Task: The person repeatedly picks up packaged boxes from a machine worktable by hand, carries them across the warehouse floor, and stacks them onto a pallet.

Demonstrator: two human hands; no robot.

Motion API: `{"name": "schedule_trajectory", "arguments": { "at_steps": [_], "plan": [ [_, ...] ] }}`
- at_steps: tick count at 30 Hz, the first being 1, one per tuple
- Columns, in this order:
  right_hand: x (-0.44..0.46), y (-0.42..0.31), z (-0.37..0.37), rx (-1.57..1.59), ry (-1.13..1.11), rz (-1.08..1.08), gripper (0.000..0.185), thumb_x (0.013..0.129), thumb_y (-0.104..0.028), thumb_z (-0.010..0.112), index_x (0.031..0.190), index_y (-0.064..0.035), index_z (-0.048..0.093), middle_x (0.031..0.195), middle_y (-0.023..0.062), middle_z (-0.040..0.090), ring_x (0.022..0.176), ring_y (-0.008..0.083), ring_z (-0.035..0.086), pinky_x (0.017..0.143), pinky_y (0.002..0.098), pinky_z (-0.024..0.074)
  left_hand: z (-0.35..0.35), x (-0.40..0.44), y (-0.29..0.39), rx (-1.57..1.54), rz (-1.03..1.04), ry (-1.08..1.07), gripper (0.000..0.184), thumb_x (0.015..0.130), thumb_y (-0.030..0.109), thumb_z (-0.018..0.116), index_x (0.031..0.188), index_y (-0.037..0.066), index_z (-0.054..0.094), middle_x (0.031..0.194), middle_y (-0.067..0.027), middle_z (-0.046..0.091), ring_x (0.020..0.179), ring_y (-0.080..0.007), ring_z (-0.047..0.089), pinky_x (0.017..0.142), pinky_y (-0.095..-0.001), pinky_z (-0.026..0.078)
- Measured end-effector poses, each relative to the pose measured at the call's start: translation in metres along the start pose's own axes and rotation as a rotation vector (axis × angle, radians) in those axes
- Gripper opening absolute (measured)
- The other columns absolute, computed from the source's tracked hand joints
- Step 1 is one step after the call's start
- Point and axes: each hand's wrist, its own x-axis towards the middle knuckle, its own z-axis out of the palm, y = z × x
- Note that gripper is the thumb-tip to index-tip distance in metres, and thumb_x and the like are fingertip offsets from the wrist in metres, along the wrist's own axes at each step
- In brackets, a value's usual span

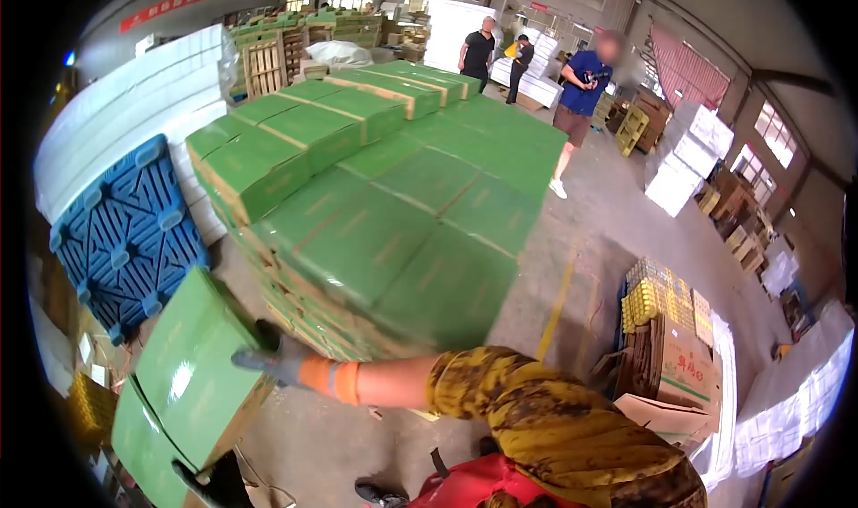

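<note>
At the lower left is a glossy green cardboard box (198, 343), tilted, with a dark gap across its top; I cannot tell whether this is one box or two side by side. My right hand (284, 358), in a grey glove with an orange cuff, grips its right edge at the far end of my outstretched arm. My left hand (214, 483), in a dark glove, is closed on the near edge at the bottom of the view; part of it is hidden. Just beyond, a large stack of green boxes (429, 204) has a raised row along its left and back.
A blue plastic pallet (130, 240) leans against white wrapped stacks (134, 106) on the left. Flattened cartons (684, 361) and yellow trays (657, 298) stand on the right. A person in blue (585, 83) stands beyond the stack, with two other people farther back.
</note>
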Motion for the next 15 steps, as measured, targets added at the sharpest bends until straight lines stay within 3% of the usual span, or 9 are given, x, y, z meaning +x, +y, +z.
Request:
{"name": "schedule_trajectory", "arguments": {
  "at_steps": [3,5,7,8,9,12,15],
  "plan": [
    [-0.085,-0.024,-0.13,0.376,-0.043,0.014,0.089,0.071,-0.05,0.074,0.14,-0.0121,0.034,0.125,0.0097,0.054,0.107,0.0223,0.055,0.074,0.0388,0.0529,0.062,-0.048,-0.074,0.245,-0.138,-0.497,0.063,0.086,0.045,0.061,0.13,0.003,0.048,0.128,-0.0102,0.052,0.115,-0.0276,0.048,0.101,-0.0462,0.036],
    [-0.142,-0.016,-0.212,0.424,0.054,-0.009,0.08,0.083,-0.045,0.064,0.146,-0.0168,0.024,0.135,0.0021,0.048,0.127,0.0222,0.043,0.09,0.0452,0.0478,0.111,-0.08,-0.147,0.18,-0.156,-0.413,0.062,0.087,0.048,0.059,0.13,0.004,0.048,0.129,-0.01,0.052,0.117,-0.0275,0.048,0.103,-0.0454,0.035],
    [-0.184,0.002,-0.283,0.555,0.174,-0.006,0.076,0.085,-0.048,0.058,0.146,-0.018,0.024,0.139,0.0027,0.043,0.127,0.0202,0.042,0.087,0.0439,0.05,0.153,-0.108,-0.218,0.276,-0.178,-0.487,0.062,0.087,0.048,0.057,0.129,0.004,0.049,0.129,-0.0101,0.052,0.119,-0.0266,0.047,0.104,-0.0444,0.035],
    [-0.197,0.025,-0.321,0.602,0.183,-0.06,0.076,0.083,-0.048,0.061,0.144,-0.0177,0.027,0.137,0.0028,0.044,0.125,0.0209,0.043,0.085,0.0431,0.0497,0.176,-0.121,-0.255,0.245,-0.25,-0.411,0.06,0.088,0.048,0.056,0.13,0.005,0.049,0.131,-0.0093,0.052,0.119,-0.026,0.047,0.105,-0.0433,0.034],
    [-0.207,0.044,-0.357,0.648,0.188,-0.112,0.076,0.081,-0.049,0.063,0.142,-0.0175,0.029,0.135,0.003,0.045,0.123,0.0215,0.044,0.084,0.0423,0.0494,0.181,-0.114,-0.284,0.291,-0.336,-0.518,0.058,0.09,0.048,0.054,0.131,0.007,0.049,0.132,-0.0074,0.051,0.12,-0.0254,0.047,0.106,-0.0432,0.034],
    [-0.243,0.062,-0.446,0.664,0.388,-0.058,0.064,0.084,-0.05,0.057,0.137,-0.0193,0.038,0.13,0.004,0.047,0.117,0.0212,0.048,0.081,0.0415,0.0501,0.219,-0.111,-0.389,0.467,-0.462,-0.43,0.057,0.089,0.051,0.052,0.129,0.011,0.05,0.129,-0.0071,0.054,0.12,-0.0268,0.048,0.106,-0.0436,0.034],
    [-0.253,0.108,-0.527,0.668,0.581,-0.012,0.059,0.086,-0.057,0.049,0.134,-0.023,0.043,0.124,0.0026,0.053,0.11,0.0213,0.053,0.08,0.0387,0.0523,0.259,-0.107,-0.499,0.485,-0.662,-0.552,0.061,0.089,0.054,0.05,0.132,0.01,0.048,0.13,-0.009,0.053,0.12,-0.0278,0.048,0.105,-0.0455,0.035]
  ]
}}
